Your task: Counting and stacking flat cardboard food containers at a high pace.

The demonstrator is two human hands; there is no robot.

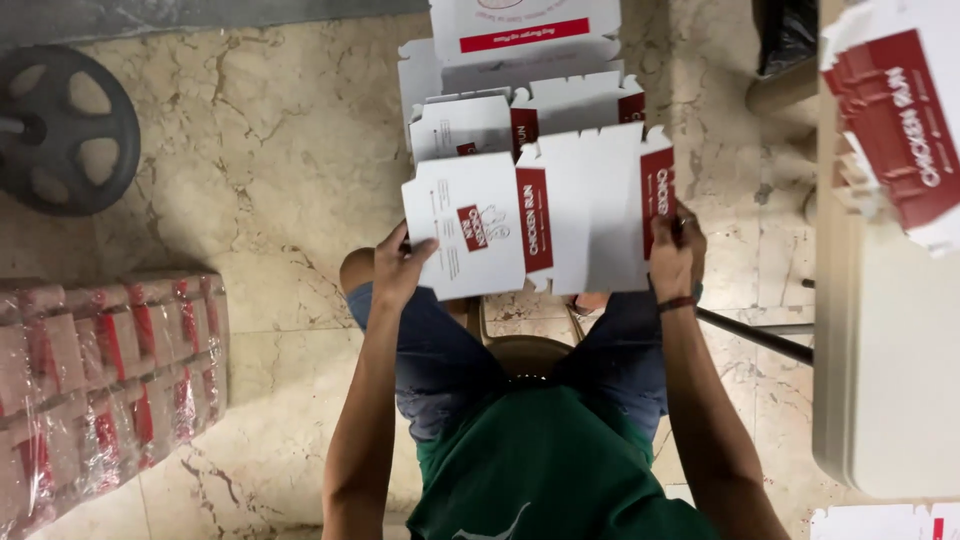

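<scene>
Flat white-red carton blank held over knees, long axis left-right. Left hand clamped on left edge, right hand on right edge. Hands well apart.

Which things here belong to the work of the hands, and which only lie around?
In use:
- flat white-and-red carton, held by left hand and right hand
- flat cartons on the floor beyond it

Lying about:
- plastic-wrapped bundle
- dark wheel
- cartons on the white table
</scene>
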